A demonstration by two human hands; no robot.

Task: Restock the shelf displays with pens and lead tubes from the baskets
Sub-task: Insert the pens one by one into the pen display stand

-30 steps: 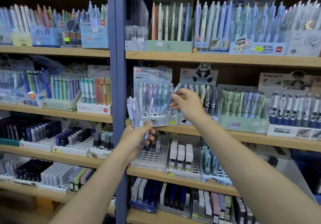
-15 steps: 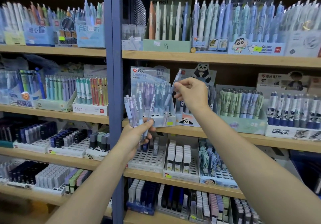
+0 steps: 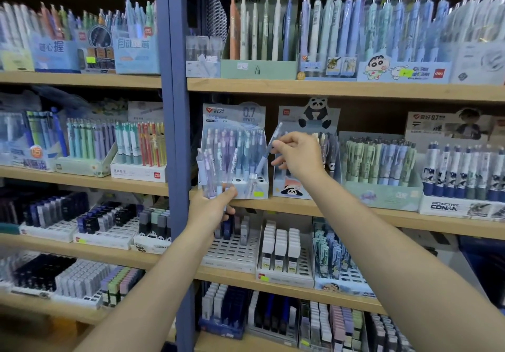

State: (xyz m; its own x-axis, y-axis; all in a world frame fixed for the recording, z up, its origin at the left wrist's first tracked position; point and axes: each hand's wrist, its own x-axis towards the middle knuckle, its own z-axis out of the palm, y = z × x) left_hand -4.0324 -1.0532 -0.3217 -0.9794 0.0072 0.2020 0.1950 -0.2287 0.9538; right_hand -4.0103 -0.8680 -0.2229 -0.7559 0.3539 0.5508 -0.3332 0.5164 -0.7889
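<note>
I see my left hand (image 3: 210,209) closed round a bunch of pastel pens (image 3: 209,172), purple and blue, held upright just in front of the 0.7 mm display box (image 3: 233,149) on the middle shelf (image 3: 355,209). My right hand (image 3: 299,155) pinches a single blue-grey pen (image 3: 266,151), tilted, its lower tip over the front right corner of that same box, where open holes show. That hand covers part of the panda display box (image 3: 307,144) just beside it, so the pens behind it are mostly hidden. The blue shelf upright (image 3: 176,146) stands right at the left edge of the 0.7 mm box, close to the bunch in my left grip. To the right sit a green and blue pen box (image 3: 381,171) and a box marked "DETECTIVE CONAN" (image 3: 461,185). Header card behind reads "0.7" too. Top shelf: a green box with "pencil" on its back card (image 3: 258,32), and a cartoon-boy box (image 3: 404,51) with a red "deli" logo. Left bay has pastel pen boxes (image 3: 90,146), one with an orange "05" sticker (image 3: 36,151), and a red deli mark on the white box (image 3: 139,155). Below the middle shelf: a white slotted lead tube tray (image 3: 233,245), mostly unfilled, a few dark tubes at the back partly hidden by my left wrist; next to it white lead tubes (image 3: 281,245) labelled "100". Yellow-green price stickers on several box fronts, unreadable. Chinese writing on blue boxes at top left, too blurred to transcribe.
</note>
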